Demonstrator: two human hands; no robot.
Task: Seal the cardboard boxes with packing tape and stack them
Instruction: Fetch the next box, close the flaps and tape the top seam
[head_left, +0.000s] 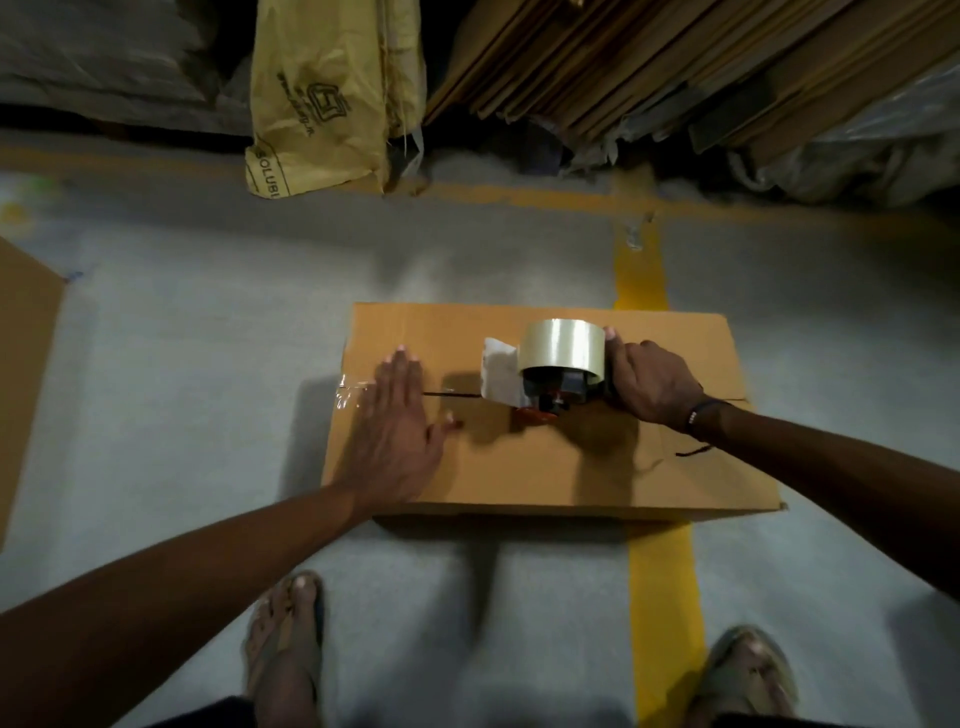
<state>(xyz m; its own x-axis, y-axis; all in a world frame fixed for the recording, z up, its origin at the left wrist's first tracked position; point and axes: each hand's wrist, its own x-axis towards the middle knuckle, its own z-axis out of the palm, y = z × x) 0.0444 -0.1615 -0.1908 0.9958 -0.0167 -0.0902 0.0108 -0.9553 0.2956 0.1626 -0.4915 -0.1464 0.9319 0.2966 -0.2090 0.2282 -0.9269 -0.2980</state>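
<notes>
Cardboard box (545, 457) mid-seal on the floor.
Left hand (395, 431), fingers flat, pins tape at 9 o'clock; right hand (649, 384) grasps the tape dispenser (556, 369), ready to pull toward 3.

Cardboard box (545, 467) on floor (208, 338), before feet. Tape dispenser (556, 371) on box top, right of left hand (395, 431); right hand (649, 384) right of dispenser. Flattened cartons (649, 67) behind.
</notes>
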